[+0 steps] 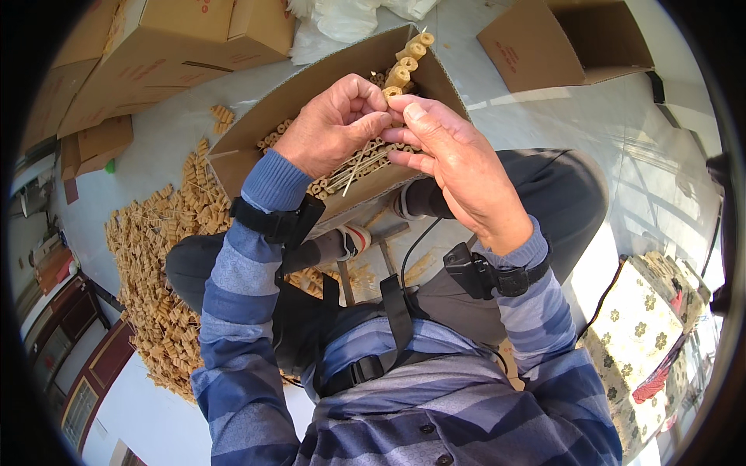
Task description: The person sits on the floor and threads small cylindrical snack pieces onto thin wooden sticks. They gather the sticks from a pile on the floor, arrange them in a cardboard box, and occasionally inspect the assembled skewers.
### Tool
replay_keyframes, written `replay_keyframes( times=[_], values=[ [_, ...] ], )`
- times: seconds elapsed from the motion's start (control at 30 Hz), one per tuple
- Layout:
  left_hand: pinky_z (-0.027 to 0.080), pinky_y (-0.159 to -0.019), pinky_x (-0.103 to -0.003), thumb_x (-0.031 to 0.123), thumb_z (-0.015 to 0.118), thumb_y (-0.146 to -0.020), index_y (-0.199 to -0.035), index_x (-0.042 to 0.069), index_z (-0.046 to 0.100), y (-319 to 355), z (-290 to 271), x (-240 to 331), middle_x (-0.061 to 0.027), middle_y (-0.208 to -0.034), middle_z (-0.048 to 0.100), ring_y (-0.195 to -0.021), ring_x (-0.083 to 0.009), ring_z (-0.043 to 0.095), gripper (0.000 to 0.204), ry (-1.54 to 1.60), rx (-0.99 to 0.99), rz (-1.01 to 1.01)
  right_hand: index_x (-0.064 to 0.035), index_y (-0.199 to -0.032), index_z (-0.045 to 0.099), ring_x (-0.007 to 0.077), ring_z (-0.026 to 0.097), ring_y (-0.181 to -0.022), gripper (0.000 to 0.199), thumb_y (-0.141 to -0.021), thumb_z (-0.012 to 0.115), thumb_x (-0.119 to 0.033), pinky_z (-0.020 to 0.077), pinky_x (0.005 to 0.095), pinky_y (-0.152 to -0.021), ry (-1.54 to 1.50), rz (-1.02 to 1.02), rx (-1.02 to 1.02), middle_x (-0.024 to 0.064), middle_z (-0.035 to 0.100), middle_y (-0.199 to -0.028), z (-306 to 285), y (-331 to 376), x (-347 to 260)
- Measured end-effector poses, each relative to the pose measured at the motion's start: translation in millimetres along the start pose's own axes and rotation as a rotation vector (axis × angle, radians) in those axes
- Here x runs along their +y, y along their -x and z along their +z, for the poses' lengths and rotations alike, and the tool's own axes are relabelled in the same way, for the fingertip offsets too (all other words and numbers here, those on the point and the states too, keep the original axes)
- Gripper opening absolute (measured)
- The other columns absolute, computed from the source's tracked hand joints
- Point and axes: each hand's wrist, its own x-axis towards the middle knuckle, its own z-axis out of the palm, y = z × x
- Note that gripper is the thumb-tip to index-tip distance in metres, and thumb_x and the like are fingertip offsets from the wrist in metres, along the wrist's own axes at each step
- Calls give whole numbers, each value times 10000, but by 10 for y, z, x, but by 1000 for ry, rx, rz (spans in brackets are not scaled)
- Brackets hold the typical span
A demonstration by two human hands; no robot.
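Observation:
Over an open cardboard box (233, 159), I hold a skewer of tan, hollow, tube-shaped pieces (401, 75) that points up and away, its thin tip showing at the far end. My left hand (330, 124) is closed in a pinch at its near end. Beside it, my right hand (462, 159) pinches the nearest piece between thumb and forefinger, the other fingers loosely bent. The exact contact between the fingertips is partly hidden. Below my hands, several thin bare sticks (353, 171) lie across more tube-shaped pieces (320, 188) inside the box.
A large heap of skewered tan pieces (159, 287) covers the floor at left. Cardboard cartons (171, 58) stand far left, and an open carton (536, 50) far right. White plastic bags (330, 27) lie behind the box. A flower-patterned cloth (629, 326) is at right.

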Motion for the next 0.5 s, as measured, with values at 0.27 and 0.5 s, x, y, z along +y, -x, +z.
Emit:
replay_keyframes(
  times=[0.27, 0.5],
  values=[
    [514, -794, -242, 69, 661, -978, -1097, 73, 509, 149, 309, 23, -26, -1036, 600, -912, -97, 594, 193, 113, 110, 156, -16, -1192, 585, 107, 578, -1025, 354, -1032, 592, -332, 476, 301, -960, -126, -17, 16, 33, 613, -1103, 92, -48, 76],
    [531, -848, -268, -1, 640, -964, -1046, 44, 520, 238, 425, 57, -14, -1000, 604, -935, -89, 596, 152, 165, 96, 136, 3, -1166, 611, 95, 577, -958, 300, -1008, 638, -251, 457, 257, -881, -162, -89, 20, 32, 653, -1060, 65, -39, 99]
  ],
)
